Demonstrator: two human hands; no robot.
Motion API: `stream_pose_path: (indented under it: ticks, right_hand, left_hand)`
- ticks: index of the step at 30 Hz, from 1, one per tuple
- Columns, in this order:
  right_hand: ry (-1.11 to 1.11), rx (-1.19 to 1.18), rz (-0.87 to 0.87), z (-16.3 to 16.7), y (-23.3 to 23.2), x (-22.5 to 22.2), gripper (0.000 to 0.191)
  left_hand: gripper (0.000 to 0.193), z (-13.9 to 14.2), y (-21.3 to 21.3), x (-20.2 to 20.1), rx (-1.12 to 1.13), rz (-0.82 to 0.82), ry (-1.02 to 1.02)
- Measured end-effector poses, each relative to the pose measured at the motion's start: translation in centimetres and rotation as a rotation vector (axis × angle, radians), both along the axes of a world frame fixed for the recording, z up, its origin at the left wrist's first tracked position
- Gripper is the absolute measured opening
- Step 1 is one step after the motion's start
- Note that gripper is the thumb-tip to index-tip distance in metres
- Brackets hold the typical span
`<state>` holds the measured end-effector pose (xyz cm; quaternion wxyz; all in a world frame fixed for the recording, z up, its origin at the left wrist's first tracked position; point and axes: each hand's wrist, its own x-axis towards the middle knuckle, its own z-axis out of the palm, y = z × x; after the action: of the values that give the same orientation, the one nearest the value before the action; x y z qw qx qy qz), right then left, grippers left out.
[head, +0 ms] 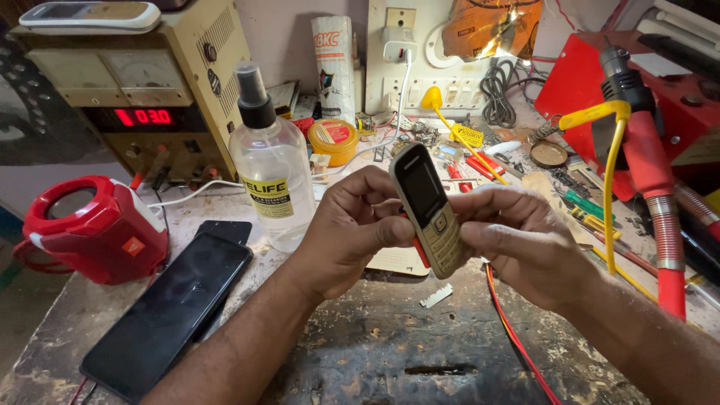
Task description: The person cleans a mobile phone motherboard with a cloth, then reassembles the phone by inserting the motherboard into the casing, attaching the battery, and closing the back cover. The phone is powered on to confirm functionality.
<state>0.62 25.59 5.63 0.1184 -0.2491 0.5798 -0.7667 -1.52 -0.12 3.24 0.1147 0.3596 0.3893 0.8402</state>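
Two bare hands hold a small gold-coloured keypad phone [426, 210] above the middle of a worn, scarred bench [390, 345]. The left hand [352, 229] is closed around the phone's left edge and back, thumb pressed near the keypad, where a sliver of red shows against the casing. The right hand [517, 240] grips the right edge with its fingers curled behind, so the phone stands nearly upright, tilted, its dark screen facing the camera.

It appears the handset is being inspected or its casing worked at the seam; any next move would call for a steady two-handed hold and careful pressure along the edge.

Just beneath the hands lies a small pale blade-like strip [436, 295]. Red wires [517, 345] run along the bench to the near right. To the left, a clear spray bottle [271, 176] stands, with a black smartphone [169, 315] lying flat nearer and a red speaker [90, 229] beyond it. At the far left is a power supply [150, 90] with a red display. At the right, a red-handled tool [645, 157] rests among scattered screwdrivers.
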Motion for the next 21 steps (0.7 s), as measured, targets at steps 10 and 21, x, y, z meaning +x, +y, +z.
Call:
stream_pose_path:
  ticks: [10, 21]
  right_hand:
    - [0.366, 0.434, -0.338, 0.7, -2.5, 0.9, 0.065]
    - [0.567, 0.792, -0.732, 2.1, -4.5, 2.8, 0.066]
  left_hand:
    - [0.035, -0.8, 1.2, -0.4, -0.004, 0.144, -0.061]
    - [0.062, -0.3, 3.2, 1.3, 0.039, 0.265, -0.18]
